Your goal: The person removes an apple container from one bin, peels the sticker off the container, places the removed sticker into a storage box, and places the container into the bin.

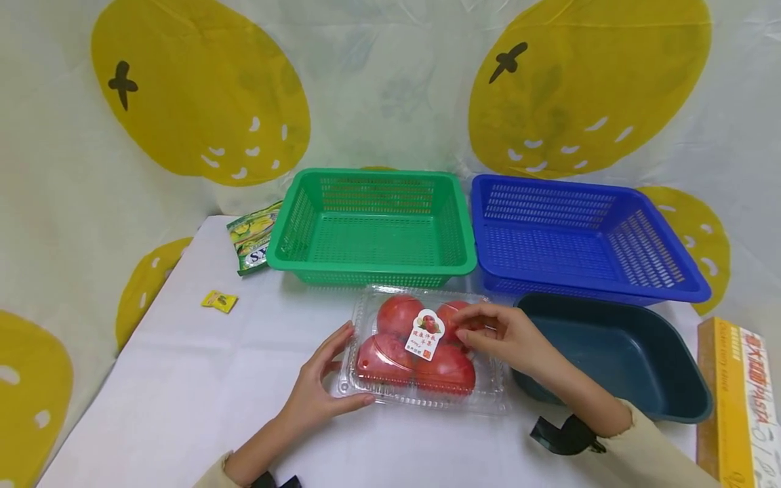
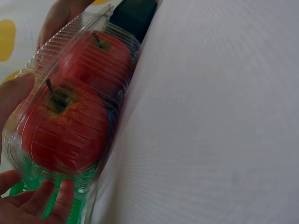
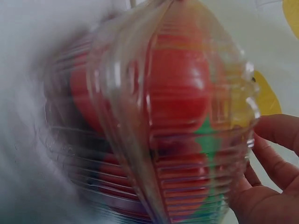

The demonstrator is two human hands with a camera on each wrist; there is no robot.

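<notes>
A clear plastic clamshell box [image 1: 427, 352] lies flat on the white-covered worktop [image 1: 183, 379], just in front of the person, its lid closed over four red apples [image 1: 396, 315] packed two by two, with a small white label [image 1: 427, 334] on top. The left hand [image 1: 323, 379] cups the box's left end, thumb along the near edge and fingers curved against the side. The right hand [image 1: 506, 335] rests on the box's right half, its fingers bent and their tips pressing on the lid beside the label. Behind the box stand two slotted baskets side by side, a green basket [image 1: 372, 183] on the left and a blue basket [image 1: 586, 196] on the right, both with nothing inside. A dark teal tub [image 1: 683, 393], also holding nothing, sits just right of the box. A yellow pasta carton [image 1: 738, 407] lies at the right edge of the worktop. Left of the green basket lie a green snack packet [image 1: 253, 237] and a small yellow sachet [image 1: 219, 301].
</notes>
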